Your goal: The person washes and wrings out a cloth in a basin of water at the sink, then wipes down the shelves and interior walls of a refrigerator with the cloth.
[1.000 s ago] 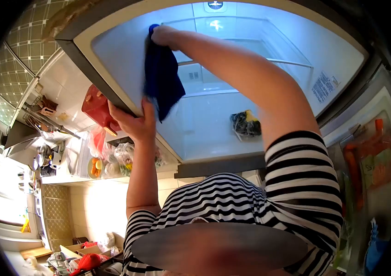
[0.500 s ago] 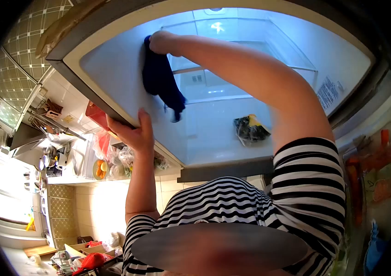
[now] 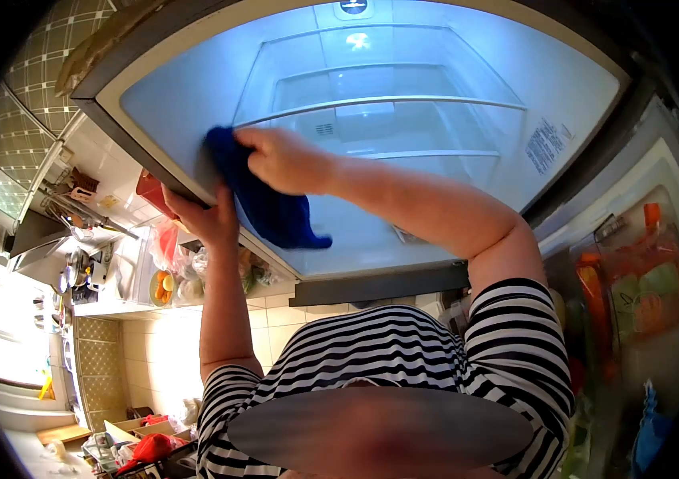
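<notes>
The right hand (image 3: 285, 160) clutches the blue cloth (image 3: 266, 209) by the left wall (image 3: 176, 100). The left hand (image 3: 210, 222) grips the fridge edge (image 3: 136, 160).

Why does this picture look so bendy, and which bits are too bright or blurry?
In the head view, the edges of the open white fridge curve and the corners are black, probably from a wide, round lens; its inside glows icy blue; the window is washed-out white; the dark blue cloth and right hand look slightly smeared.
</notes>
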`<state>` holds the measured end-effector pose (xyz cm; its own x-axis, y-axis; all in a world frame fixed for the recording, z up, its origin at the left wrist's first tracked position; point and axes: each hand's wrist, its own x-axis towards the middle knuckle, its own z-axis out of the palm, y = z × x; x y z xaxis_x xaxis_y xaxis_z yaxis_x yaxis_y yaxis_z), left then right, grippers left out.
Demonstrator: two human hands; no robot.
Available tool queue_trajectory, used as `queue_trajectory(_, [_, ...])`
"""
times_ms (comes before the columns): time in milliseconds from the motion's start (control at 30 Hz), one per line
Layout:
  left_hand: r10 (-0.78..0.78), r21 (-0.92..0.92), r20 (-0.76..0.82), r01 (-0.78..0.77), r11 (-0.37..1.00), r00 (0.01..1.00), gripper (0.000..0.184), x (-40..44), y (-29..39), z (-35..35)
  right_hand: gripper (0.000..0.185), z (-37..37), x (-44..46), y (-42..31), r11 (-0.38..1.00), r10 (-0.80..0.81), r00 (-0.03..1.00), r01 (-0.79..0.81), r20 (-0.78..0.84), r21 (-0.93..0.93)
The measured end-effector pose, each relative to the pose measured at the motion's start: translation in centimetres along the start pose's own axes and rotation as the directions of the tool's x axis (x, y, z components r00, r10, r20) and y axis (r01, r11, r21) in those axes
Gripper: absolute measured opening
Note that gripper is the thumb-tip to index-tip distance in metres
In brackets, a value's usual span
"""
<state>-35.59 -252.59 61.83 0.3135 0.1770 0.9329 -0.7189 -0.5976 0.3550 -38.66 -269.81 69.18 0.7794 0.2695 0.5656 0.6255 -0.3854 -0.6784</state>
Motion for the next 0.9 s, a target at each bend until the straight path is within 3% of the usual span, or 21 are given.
queue_trajectory(67, [-0.055,-0.122,-0.012,0.054,0.991,0.998,0.079,0.0,0.2,0.3,0.040,-2.9,0.9,-0.1,0.994,0.089,0.990,-0.081,-0.110,0.077])
queue_trajectory(100, [-0.072,-0.097,-0.006,0.071,0.993,0.997,0.079,0.1,0.3,0.3,0.043,-4.9,1.8,0.9,0.992,-0.004,0.969,-0.027,-0.246,-0.122])
queue_trajectory(133, [-0.087,-0.070,0.000,0.087,0.994,0.996,0.079,0.1,0.5,0.1,0.044,-7.2,3.2,2.4,0.993,0.098,0.949,-0.115,-0.300,-0.039])
queue_trajectory(200, [-0.067,-0.052,0.016,0.068,0.996,0.998,0.077,0.2,0.9,0.0,0.052,-13.2,3.3,1.6,0.970,0.192,0.909,-0.234,-0.370,-0.071])
queue_trajectory(233, [-0.064,-0.114,0.016,0.066,0.991,0.998,0.075,0.2,1.0,0.1,0.028,-16.4,5.0,6.3,0.942,0.072,0.894,-0.207,-0.442,-0.265])
queue_trajectory(267, [-0.063,-0.173,0.016,0.065,0.983,0.998,0.074,0.2,1.1,0.1,0.035,-19.6,5.6,8.7,0.878,-0.149,0.881,-0.090,-0.449,-0.469])
queue_trajectory(300, [-0.022,-0.166,-0.001,0.022,0.986,1.000,0.072,0.3,1.2,0.1,0.028,-24.8,6.8,17.0,0.538,-0.479,0.827,0.012,-0.294,-0.843])
queue_trajectory(333, [-0.029,-0.169,-0.003,0.028,0.985,1.000,0.072,0.3,1.3,0.0,0.031,-28.5,6.9,20.5,0.071,-0.125,0.991,-0.034,-0.043,-0.997])
queue_trajectory(367, [-0.041,-0.158,0.006,0.042,0.986,0.999,0.072,0.3,1.5,-0.1,0.031,-28.3,5.6,19.3,0.067,-0.119,0.992,-0.032,-0.040,-0.997])
queue_trajectory(400, [-0.052,-0.151,0.009,0.053,0.987,0.999,0.072,0.2,1.5,0.0,0.037,-28.1,4.0,18.2,0.320,0.016,0.980,-0.194,-0.200,-0.927])
queue_trajectory(467, [-0.043,-0.143,-0.009,0.042,0.989,0.999,0.072,0.0,1.1,0.2,0.085,-26.2,0.6,14.3,0.656,0.373,0.846,-0.531,-0.382,-0.536])
queue_trajectory(533, [-0.028,-0.156,-0.023,0.024,0.988,0.999,0.071,0.0,0.8,0.5,0.088,-22.3,1.1,11.8,0.285,0.618,0.733,-0.547,-0.285,-0.787])
queue_trajectory(600, [-0.063,-0.063,-0.048,0.060,0.996,0.997,0.071,-0.2,0.8,0.5,0.075,-19.5,2.9,10.8,0.443,0.606,0.788,-0.451,-0.112,-0.775])
queue_trajectory(633, [-0.045,0.014,-0.056,0.046,0.999,0.997,0.071,-0.3,0.9,0.4,0.065,-17.6,4.8,10.7,0.481,0.607,0.794,-0.331,0.036,-0.812])
queue_trajectory(667, [-0.101,-0.105,-0.060,0.095,0.990,0.993,0.071,-0.2,1.4,0.5,0.056,-14.9,6.7,11.1,0.447,0.562,0.820,-0.193,0.106,-0.873])
queue_trajectory(700, [-0.094,-0.081,-0.055,0.090,0.993,0.994,0.072,-0.3,1.3,0.5,0.052,-12.1,8.4,10.0,0.528,0.514,0.838,-0.139,0.185,-0.838])
queue_trajectory(733, [-0.087,-0.054,-0.051,0.084,0.995,0.995,0.072,-0.4,0.9,0.4,0.048,-9.8,10.7,12.4,0.509,0.397,0.839,0.137,0.372,-0.850])
queue_trajectory(800, [-0.112,-0.085,-0.025,0.109,0.990,0.993,0.073,-0.5,0.5,0.4,0.046,-6.5,11.2,9.5,0.641,0.238,0.889,0.159,0.392,-0.751])
queue_trajectory(833, [-0.077,-0.102,-0.021,0.074,0.992,0.997,0.073,-0.4,0.4,0.4,0.046,-7.3,11.6,10.1,0.630,0.249,0.886,0.158,0.391,-0.760])
queue_trajectory(900, [-0.075,-0.090,0.005,0.075,0.993,0.997,0.073,-0.4,0.7,0.1,0.046,-10.5,12.6,13.3,0.577,0.086,0.766,0.483,0.637,-0.659])
